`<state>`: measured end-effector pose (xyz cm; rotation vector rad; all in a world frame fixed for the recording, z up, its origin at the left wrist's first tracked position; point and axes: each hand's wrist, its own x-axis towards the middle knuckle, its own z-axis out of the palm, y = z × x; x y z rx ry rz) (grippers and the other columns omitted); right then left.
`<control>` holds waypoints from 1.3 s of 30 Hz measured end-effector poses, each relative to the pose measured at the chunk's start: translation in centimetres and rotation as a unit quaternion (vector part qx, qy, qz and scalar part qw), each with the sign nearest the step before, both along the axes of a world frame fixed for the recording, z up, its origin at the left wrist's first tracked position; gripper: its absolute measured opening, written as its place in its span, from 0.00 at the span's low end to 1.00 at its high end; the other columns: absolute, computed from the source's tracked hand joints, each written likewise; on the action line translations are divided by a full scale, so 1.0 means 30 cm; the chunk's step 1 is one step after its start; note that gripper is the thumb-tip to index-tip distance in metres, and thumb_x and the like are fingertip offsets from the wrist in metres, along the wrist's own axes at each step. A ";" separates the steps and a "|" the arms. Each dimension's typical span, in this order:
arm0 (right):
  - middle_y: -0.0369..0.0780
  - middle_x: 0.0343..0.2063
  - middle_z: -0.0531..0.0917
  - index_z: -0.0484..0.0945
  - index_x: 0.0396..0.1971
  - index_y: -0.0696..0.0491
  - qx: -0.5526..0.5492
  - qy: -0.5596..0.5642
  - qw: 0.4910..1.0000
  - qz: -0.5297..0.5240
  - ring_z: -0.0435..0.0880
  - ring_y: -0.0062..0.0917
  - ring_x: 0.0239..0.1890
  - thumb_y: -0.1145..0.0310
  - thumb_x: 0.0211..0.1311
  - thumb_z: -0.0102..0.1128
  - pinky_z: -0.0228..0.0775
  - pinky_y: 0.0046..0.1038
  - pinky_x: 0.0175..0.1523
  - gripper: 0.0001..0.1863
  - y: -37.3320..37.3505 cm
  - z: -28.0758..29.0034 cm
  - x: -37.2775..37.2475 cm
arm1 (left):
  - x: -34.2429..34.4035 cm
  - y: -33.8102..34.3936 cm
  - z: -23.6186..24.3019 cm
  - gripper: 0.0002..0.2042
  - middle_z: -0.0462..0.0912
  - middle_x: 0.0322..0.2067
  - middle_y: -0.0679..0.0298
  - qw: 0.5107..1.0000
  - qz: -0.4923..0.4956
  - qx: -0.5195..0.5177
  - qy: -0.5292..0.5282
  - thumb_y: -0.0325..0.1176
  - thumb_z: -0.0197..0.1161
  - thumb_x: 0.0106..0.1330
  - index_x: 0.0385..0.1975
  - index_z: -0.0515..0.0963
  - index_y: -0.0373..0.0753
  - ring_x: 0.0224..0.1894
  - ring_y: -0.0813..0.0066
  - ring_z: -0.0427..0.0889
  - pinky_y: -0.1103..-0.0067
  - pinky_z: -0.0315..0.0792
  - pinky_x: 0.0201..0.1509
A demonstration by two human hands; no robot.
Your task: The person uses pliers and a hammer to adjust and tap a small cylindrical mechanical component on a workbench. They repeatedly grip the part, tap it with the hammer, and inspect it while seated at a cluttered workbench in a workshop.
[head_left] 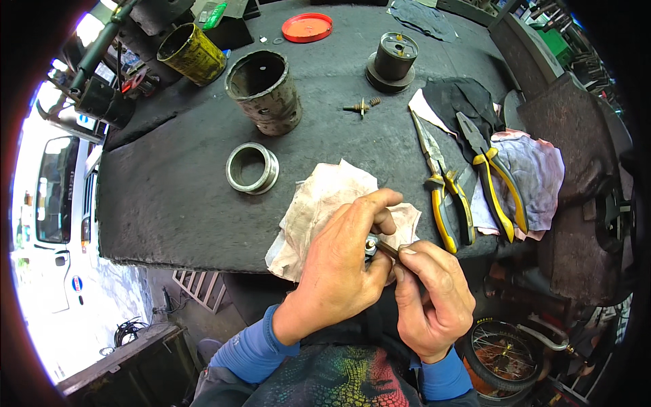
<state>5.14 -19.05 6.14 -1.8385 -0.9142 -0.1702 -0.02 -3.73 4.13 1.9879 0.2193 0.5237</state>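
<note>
Above the near edge of the bench, my left hand (336, 261) is closed round a small shiny metal part (370, 245), mostly hidden by the fingers. My right hand (437, 295) pinches the near end of a thin dark rod (388, 249), which reaches to the metal part. Whether the two are joined, I cannot tell. Beneath my left hand lies a crumpled pale cloth (319, 200). Long-nose pliers (441, 180) and a second pair of pliers (491, 163), both with yellow-and-black handles, rest to the right of my hands.
A metal ring (251, 169) and a worn metal cylinder (264, 95) stand left of centre, a yellow can (193, 54) behind them. Farther back are a red lid (307, 28), a round metal housing (393, 61) and a small valve-like piece with a spring (359, 108). Rags (522, 176) lie right.
</note>
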 end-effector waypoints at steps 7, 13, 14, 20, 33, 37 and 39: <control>0.49 0.44 0.90 0.87 0.49 0.61 -0.008 -0.007 1.000 0.016 0.91 0.35 0.43 0.86 0.62 0.73 0.83 0.31 0.50 0.15 0.000 0.012 0.007 | -0.002 0.001 -0.010 0.33 0.85 0.40 0.59 1.000 -0.002 -0.004 -0.005 0.14 0.68 0.55 0.65 0.76 0.37 0.45 0.65 0.87 0.71 0.80 0.54; 0.48 0.44 0.90 0.88 0.50 0.60 -0.008 -0.018 1.000 0.011 0.92 0.36 0.42 0.87 0.59 0.73 0.85 0.31 0.49 0.19 0.001 0.009 0.009 | -0.006 -0.002 -0.002 0.32 0.84 0.42 0.57 1.000 -0.006 -0.021 0.009 0.15 0.69 0.53 0.63 0.75 0.37 0.48 0.53 0.84 0.63 0.77 0.56; 0.48 0.44 0.90 0.88 0.50 0.60 -0.006 -0.019 1.000 0.010 0.92 0.36 0.42 0.87 0.59 0.73 0.85 0.31 0.49 0.18 0.001 0.009 0.010 | -0.005 -0.001 -0.003 0.32 0.84 0.42 0.57 1.000 -0.006 -0.018 0.008 0.16 0.69 0.54 0.63 0.75 0.37 0.48 0.53 0.84 0.63 0.77 0.56; 0.48 0.44 0.90 0.88 0.50 0.61 -0.006 -0.012 1.000 0.010 0.92 0.36 0.42 0.87 0.60 0.73 0.85 0.32 0.49 0.18 0.007 0.021 0.006 | -0.007 0.004 -0.008 0.32 0.86 0.41 0.59 1.000 -0.001 -0.001 0.004 0.16 0.69 0.55 0.64 0.76 0.38 0.47 0.61 0.87 0.69 0.79 0.55; 0.49 0.42 0.89 0.88 0.49 0.62 -0.036 -0.052 0.998 0.028 0.92 0.40 0.42 0.88 0.57 0.72 0.85 0.33 0.49 0.18 0.030 0.048 0.039 | -0.009 0.014 -0.003 0.28 0.87 0.44 0.56 0.999 -0.024 -0.021 -0.008 0.17 0.70 0.56 0.60 0.78 0.36 0.49 0.58 0.88 0.67 0.79 0.57; 0.49 0.43 0.90 0.88 0.50 0.61 -0.035 -0.048 0.998 0.034 0.92 0.40 0.43 0.88 0.56 0.73 0.85 0.34 0.49 0.19 0.029 0.049 0.036 | -0.026 0.035 -0.003 0.26 0.86 0.47 0.53 0.997 -0.048 0.037 -0.044 0.18 0.72 0.55 0.57 0.79 0.34 0.50 0.53 0.88 0.66 0.79 0.59; 0.49 0.43 0.89 0.88 0.50 0.61 -0.038 -0.047 0.997 0.037 0.92 0.40 0.43 0.88 0.56 0.73 0.85 0.34 0.49 0.19 0.037 0.048 0.036 | -0.039 0.049 0.005 0.25 0.86 0.48 0.53 0.994 -0.034 0.092 -0.050 0.18 0.73 0.54 0.55 0.80 0.34 0.51 0.51 0.87 0.65 0.80 0.60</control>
